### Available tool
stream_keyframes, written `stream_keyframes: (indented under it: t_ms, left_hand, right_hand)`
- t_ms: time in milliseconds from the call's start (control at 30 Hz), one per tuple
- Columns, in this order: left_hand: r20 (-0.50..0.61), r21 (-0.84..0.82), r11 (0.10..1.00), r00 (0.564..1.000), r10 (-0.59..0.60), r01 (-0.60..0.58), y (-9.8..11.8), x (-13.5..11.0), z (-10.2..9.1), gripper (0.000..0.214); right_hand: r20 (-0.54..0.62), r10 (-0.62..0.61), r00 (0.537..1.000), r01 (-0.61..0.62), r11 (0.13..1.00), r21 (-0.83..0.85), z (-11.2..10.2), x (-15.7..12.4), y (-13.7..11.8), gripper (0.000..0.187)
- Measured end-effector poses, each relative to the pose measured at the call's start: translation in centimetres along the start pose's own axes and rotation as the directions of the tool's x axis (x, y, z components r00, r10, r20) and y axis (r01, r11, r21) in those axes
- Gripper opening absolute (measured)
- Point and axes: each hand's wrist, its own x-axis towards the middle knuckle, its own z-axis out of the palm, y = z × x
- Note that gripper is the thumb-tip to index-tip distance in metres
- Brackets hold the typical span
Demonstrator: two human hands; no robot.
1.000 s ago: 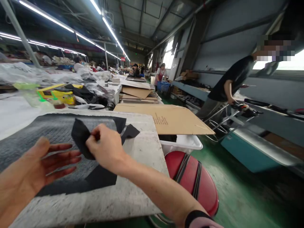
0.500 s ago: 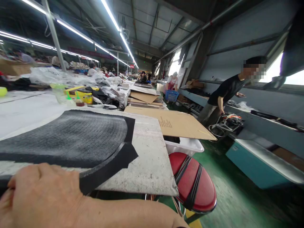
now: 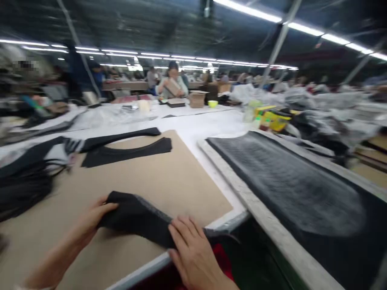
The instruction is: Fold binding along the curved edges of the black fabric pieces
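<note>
A black fabric piece (image 3: 136,217) lies near the front edge of a brown cardboard sheet (image 3: 157,177). My left hand (image 3: 90,219) holds its left end, fingers curled over the edge. My right hand (image 3: 193,251) presses on its right end with fingers laid flat and spread. Two curved black strips (image 3: 127,151) rest further back on the cardboard. To the right, a large dark textured mat (image 3: 290,181) covers a grey board (image 3: 242,193).
A heap of black material (image 3: 24,185) lies at the left. A yellow box (image 3: 272,119) and plastic-wrapped goods (image 3: 317,100) sit at the right rear. A person (image 3: 171,82) handles cardboard at a far table, with others beyond. The picture is blurred by motion.
The view has swung left from the mat board to the cardboard sheet. Both hands have moved with it and now rest on a black fabric piece on the cardboard.
</note>
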Motion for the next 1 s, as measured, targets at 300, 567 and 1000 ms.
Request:
stream_keyframes:
  t_ms: [300, 567, 1000]
  left_hand:
    - [-0.202, -0.258, 0.964, 0.972, -0.120, 0.065, -4.5, -4.0, -8.3, 0.036]
    - [-0.061, -0.286, 0.955, 0.996, 0.066, -0.081, 5.3, -1.5, -10.7, 0.035]
    - [-0.170, -0.351, 0.889, 0.953, 0.250, -0.295, 15.5, 0.4, -13.5, 0.032]
  right_hand:
    - [0.202, -0.073, 0.977, 0.010, 0.954, 0.298, 2.0, 2.9, -1.9, 0.042]
    - [0.573, 0.103, 0.813, -0.539, 0.506, 0.674, 2.6, 9.5, -3.3, 0.065]
    - [0.710, -0.347, 0.613, -0.766, -0.042, 0.642, 3.1, 11.9, -7.9, 0.060]
